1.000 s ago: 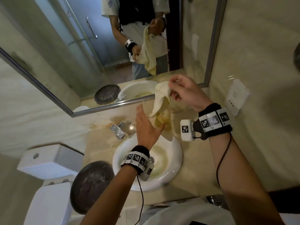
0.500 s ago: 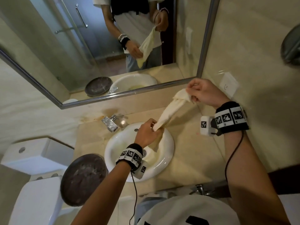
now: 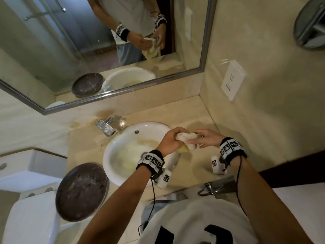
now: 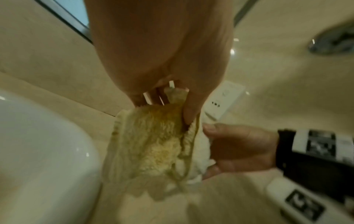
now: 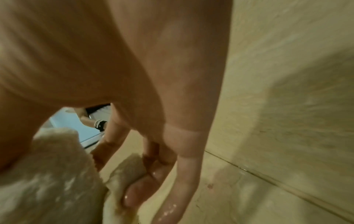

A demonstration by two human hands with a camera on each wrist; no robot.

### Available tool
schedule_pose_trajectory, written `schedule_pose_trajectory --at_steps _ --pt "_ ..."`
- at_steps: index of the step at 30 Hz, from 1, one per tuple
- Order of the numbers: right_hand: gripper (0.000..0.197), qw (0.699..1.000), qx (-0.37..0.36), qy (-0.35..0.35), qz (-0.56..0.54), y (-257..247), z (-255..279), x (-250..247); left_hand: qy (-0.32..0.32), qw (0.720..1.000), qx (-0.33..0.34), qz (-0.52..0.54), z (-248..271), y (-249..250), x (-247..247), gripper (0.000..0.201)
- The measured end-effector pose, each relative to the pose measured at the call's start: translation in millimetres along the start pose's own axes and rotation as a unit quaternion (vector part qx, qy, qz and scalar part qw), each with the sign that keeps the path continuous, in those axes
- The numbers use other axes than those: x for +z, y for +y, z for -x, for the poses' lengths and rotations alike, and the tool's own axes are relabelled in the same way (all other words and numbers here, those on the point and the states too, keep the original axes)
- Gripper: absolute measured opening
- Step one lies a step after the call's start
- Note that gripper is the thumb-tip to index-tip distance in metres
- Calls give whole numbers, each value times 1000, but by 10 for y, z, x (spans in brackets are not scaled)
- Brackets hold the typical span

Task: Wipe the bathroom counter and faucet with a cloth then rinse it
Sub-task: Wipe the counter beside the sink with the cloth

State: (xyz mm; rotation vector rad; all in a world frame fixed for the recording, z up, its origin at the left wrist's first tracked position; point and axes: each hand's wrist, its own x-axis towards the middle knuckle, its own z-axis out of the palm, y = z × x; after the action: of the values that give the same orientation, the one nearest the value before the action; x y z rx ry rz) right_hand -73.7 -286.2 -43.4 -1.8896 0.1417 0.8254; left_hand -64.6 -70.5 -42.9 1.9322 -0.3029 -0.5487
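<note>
Both hands together over the right rim of the sink (image 3: 112, 155), center of head view, bunching one cloth (image 3: 187, 138) between them. Left hand (image 3: 169, 141) curled round the cloth's left end, fist-like, knuckles up. Right hand (image 3: 205, 138) grips the right end, thumb and fingers wrapped on it; the fingers (image 5: 134, 195) look wet and shiny in right wrist view. Hands nearly touching, cloth wadded into a short roll btw them.

Left wrist view: cloth (image 4: 153, 148) hangs down from the left hand's grip, cream terry w/ yellow-brown staining in the middle, white part toward the right hand (image 4: 237, 145) at center right. Sink rim at lower left of that frame.

Cloth is off the counter (image 3: 193, 166), held in the air above basin edge / counter at frame center right. Basin white, yellowish residue inside near the hands.

Faucet (image 3: 105, 126) chrome, left of center, upper left of the basin, well apart from hands. Can't tell if water is running. Brownish stains on counter behind faucet.

Mirror (image 3: 88, 41) fills upper left, shows reflection of both hands on cloth. Dark round lid (image 3: 81, 191) lower left beside sink, overlapping the toilet (image 3: 28, 217). Wall outlet (image 3: 233, 80) right of the mirror. Black marker bands on both wrists.
</note>
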Motion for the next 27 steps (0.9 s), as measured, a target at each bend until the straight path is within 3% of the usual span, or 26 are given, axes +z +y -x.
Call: schedule_pose_trajectory --at_steps 2,5,8,10,14,18,21,24,27 --pt "46 1000 17 -4 11 104 -18 52 -32 998 2 -49 -8 -114 44 49" --pt "44 999 34 -11 36 258 -85 149 -73 986 -35 -147 -7 -397 173 53" --pt "39 998 51 6 34 404 -121 321 -98 982 -105 -125 62 -686 338 44" --pt "46 998 42 28 25 553 -158 485 -106 979 -128 -121 134 -857 455 37" --pt "40 981 82 149 93 921 -296 711 -102 950 -99 -277 256 -1137 638 56" --pt "16 939 161 247 176 1022 -337 679 -101 894 -55 -432 375 -1304 686 49" --pt "45 944 164 224 180 1105 -324 619 -73 881 -25 -466 436 -1349 733 51" --pt "70 968 77 193 144 1097 -362 689 -95 883 49 -457 413 -1381 734 62" --pt "88 979 70 114 154 1107 -475 847 -195 820 132 -522 349 -1512 719 69"
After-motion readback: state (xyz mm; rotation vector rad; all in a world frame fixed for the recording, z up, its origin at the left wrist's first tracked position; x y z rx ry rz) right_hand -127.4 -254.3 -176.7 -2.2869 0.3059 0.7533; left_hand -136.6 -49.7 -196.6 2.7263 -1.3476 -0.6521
